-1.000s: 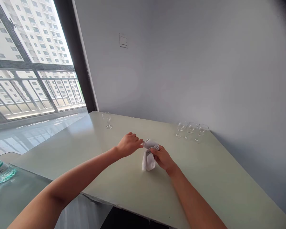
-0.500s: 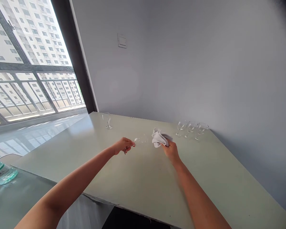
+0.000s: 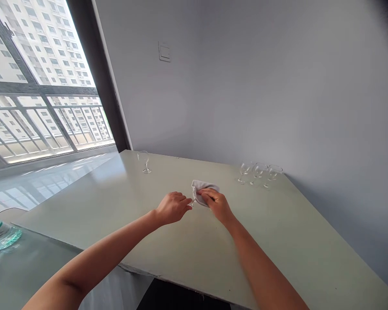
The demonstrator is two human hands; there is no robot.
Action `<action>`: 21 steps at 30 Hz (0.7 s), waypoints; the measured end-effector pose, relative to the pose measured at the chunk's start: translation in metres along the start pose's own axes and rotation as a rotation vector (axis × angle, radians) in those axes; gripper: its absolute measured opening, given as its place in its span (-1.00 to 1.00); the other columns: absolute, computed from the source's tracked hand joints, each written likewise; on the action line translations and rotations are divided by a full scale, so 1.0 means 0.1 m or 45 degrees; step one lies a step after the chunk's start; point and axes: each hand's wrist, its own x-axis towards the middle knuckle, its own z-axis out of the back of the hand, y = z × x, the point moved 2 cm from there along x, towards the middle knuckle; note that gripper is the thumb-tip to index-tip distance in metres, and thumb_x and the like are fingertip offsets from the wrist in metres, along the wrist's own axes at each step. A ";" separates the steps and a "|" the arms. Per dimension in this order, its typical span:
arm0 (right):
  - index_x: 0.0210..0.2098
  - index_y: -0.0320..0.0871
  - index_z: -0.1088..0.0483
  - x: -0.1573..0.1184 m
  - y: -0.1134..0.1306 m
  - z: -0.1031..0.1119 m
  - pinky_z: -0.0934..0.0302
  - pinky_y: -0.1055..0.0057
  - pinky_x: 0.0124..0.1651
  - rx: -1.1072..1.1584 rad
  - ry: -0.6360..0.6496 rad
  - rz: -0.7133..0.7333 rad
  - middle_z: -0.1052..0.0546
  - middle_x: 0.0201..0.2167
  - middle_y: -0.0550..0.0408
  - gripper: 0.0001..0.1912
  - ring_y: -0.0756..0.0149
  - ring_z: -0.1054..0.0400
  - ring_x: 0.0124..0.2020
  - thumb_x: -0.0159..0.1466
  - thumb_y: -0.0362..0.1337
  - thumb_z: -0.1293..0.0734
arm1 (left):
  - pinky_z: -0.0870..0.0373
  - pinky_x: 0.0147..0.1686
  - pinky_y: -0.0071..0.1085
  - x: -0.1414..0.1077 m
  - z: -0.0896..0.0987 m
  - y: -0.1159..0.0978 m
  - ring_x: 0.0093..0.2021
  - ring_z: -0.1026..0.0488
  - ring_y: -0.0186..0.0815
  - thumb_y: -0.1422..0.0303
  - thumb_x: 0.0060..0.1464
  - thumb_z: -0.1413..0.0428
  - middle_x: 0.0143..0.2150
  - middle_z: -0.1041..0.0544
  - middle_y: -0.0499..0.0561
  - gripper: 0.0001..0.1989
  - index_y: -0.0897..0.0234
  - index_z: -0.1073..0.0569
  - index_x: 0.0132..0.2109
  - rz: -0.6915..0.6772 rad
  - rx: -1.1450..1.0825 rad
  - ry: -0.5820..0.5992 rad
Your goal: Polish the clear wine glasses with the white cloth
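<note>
Over the middle of the pale table (image 3: 181,245), my left hand (image 3: 174,208) pinches the stem end of a clear wine glass (image 3: 192,204). The bowl of that glass is hidden behind the light grey cloth (image 3: 198,186). My right hand (image 3: 218,206) grips the cloth, its fingers pressing it around the glass. One stemmed glass (image 3: 144,160) stands upright at the back left. Three more stemmed glasses (image 3: 258,171) stand side by side near the wall at the back right.
A greenish clear bottle (image 3: 3,234) lies at the far left on a lower grey surface. Grey walls (image 3: 261,86) bound the table's back and right sides, with a light switch (image 3: 164,52). A large window (image 3: 45,99) is on the left.
My right hand has moved left with the cloth and now holds it around the glass. My left hand has shifted slightly right and turned, its back now facing up.
</note>
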 end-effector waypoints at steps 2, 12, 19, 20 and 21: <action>-0.33 -0.10 -0.49 0.04 -0.16 0.07 -0.20 0.27 -0.14 0.372 -0.048 -0.279 -0.52 -0.31 0.07 -0.74 0.21 -0.35 -0.22 0.17 -0.09 -0.25 | -0.21 -0.44 -0.40 -0.01 -0.04 -0.01 -0.47 -0.35 -0.33 0.28 0.16 0.12 -0.49 -0.44 0.00 -0.75 0.25 -0.40 -0.16 0.035 -0.037 -0.066; -0.17 -0.06 -0.38 -0.07 0.00 -0.42 -0.18 0.27 -0.02 1.504 -0.111 -0.410 -0.45 -0.11 0.10 -0.70 0.26 -0.29 -0.04 0.19 -0.05 -0.23 | -0.27 -0.40 -0.46 0.23 -0.14 -0.13 -0.38 -0.34 -0.38 0.36 0.15 0.11 -0.25 -0.40 0.02 -0.74 0.20 -0.40 -0.09 0.571 -0.190 -0.357; -0.27 -0.07 -0.39 -0.14 -0.08 -0.43 -0.22 0.39 -0.22 1.312 -0.139 -0.495 -0.48 -0.36 0.16 -0.76 0.34 -0.34 -0.28 0.16 -0.08 -0.29 | -0.07 0.07 -0.09 0.33 -0.15 -0.41 0.11 -0.15 -0.13 0.41 0.12 0.10 0.16 -0.22 0.02 -0.72 0.13 -0.39 -0.07 0.680 -0.427 -0.415; -0.30 -0.10 -0.40 -0.14 -0.10 -0.38 -0.22 0.39 -0.25 1.334 -0.130 -0.534 -0.47 -0.40 0.16 -0.76 0.35 -0.34 -0.32 0.14 -0.08 -0.30 | -0.04 0.09 -0.09 0.33 -0.15 -0.38 0.13 -0.15 -0.13 0.38 0.12 0.10 0.15 -0.24 0.02 -0.72 0.13 -0.37 -0.04 0.736 -0.637 -0.396; -0.32 -0.12 -0.40 -0.13 -0.12 -0.35 -0.22 0.39 -0.28 1.369 -0.106 -0.565 -0.46 -0.42 0.16 -0.76 0.36 -0.33 -0.36 0.13 -0.08 -0.31 | -0.06 0.09 -0.10 0.34 -0.16 -0.32 0.11 -0.18 -0.14 0.33 0.13 0.08 0.13 -0.27 0.04 -0.71 0.14 -0.34 -0.01 0.802 -0.907 -0.359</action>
